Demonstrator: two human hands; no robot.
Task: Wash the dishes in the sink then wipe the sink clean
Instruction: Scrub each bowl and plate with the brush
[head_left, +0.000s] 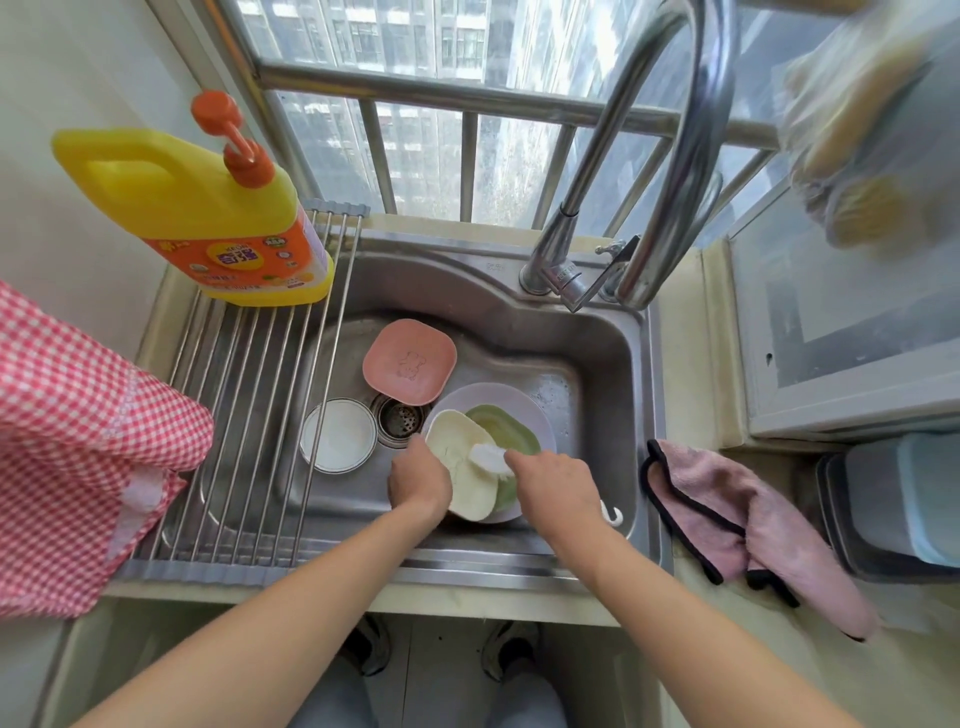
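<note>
Head view shows left hand (418, 480) gripping the cream square plastic plate (462, 467) tilted in the steel sink (597, 364), right hand (553, 480) clamped on a white brush (491, 457); best scrub evenly, plate steadied.

The sink (597, 364) floor is open at the rear right. The drying rack (249, 415) covers the left side; the faucet (665, 156) arches over the rear, and dishes crowd the drain (400, 418).
</note>
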